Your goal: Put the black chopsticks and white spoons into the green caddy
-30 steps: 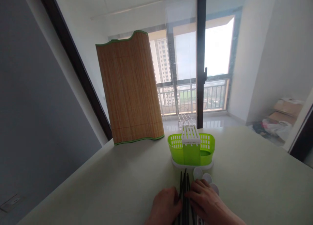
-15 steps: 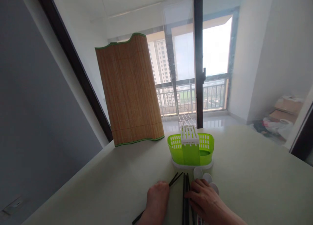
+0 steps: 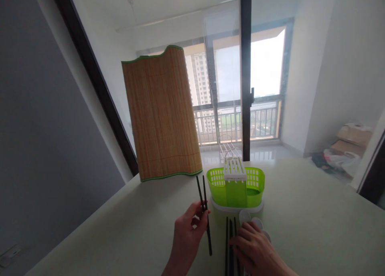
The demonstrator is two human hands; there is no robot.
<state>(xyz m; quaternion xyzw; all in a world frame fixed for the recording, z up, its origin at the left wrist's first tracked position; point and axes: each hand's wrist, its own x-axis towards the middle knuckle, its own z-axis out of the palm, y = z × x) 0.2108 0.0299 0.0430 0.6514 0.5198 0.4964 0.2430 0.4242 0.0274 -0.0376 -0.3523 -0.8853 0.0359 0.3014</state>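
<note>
Beyond our table (image 3: 120,228) we see a dark-framed glass door (image 3: 246,75), with cardboard boxes (image 3: 353,135) and a plastic bag (image 3: 343,159) farther off to the right. A green-edged bamboo mat (image 3: 159,115) stands upright at the back of the table. Nearer us, our right hand (image 3: 254,244) partly covers some white spoons (image 3: 244,216) and lies against the loose black chopsticks (image 3: 226,246); its fingers are bent, but we cannot tell how firmly they grip. Just behind the spoons sits a green cutlery basket (image 3: 215,194) on a white base; a white slatted top (image 3: 234,172) covers its middle, and its right compartment shows green floor. Left of it, our left hand (image 3: 189,228) pinches two black chopsticks (image 3: 209,242) between closed thumb and fingers, their upper ends spread slightly.
</note>
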